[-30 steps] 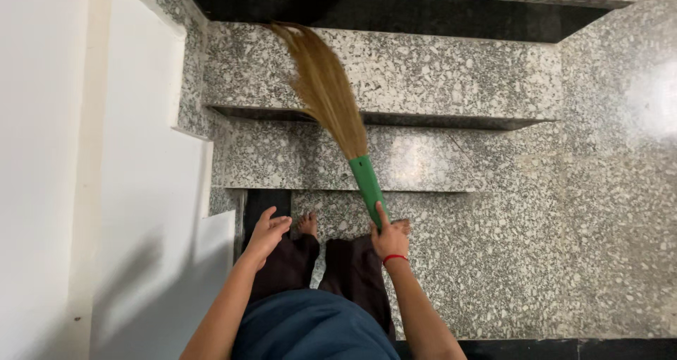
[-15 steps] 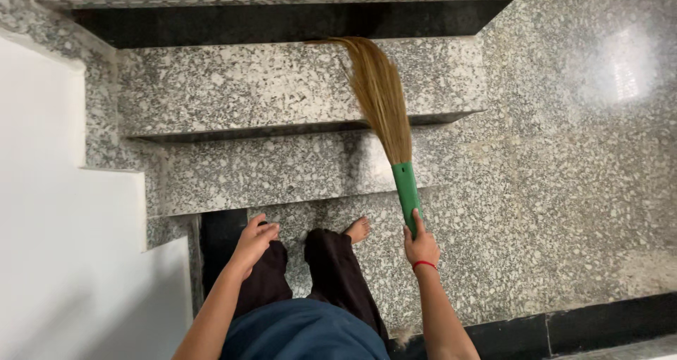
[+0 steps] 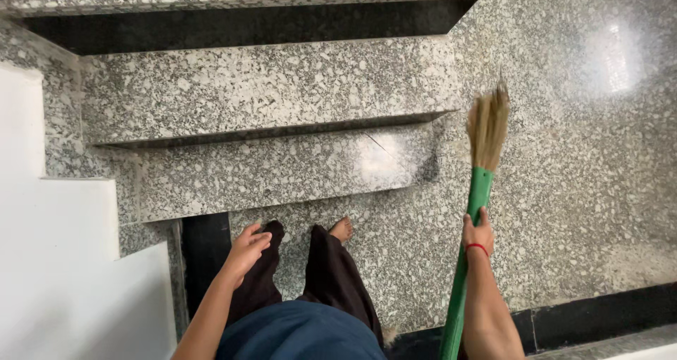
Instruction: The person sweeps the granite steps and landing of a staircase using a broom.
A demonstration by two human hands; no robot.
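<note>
Underfoot, speckled grey granite stairs [image 3: 268,85] dropping away beside a white stepped wall [image 3: 63,261]. Well right of them, a green-handled grass broom [image 3: 482,184], long axis near upright, bristles up, closed in the right hand [image 3: 477,234]. Left hand [image 3: 247,248] loosely curled, empty, farther off. No labels or signs visible.

There was one green-handled straw broom [image 3: 478,184], two bare hands [image 3: 247,248] [image 3: 477,234], one red thread wristband [image 3: 477,246], and three speckled grey granite steps [image 3: 268,85] in view.
</note>
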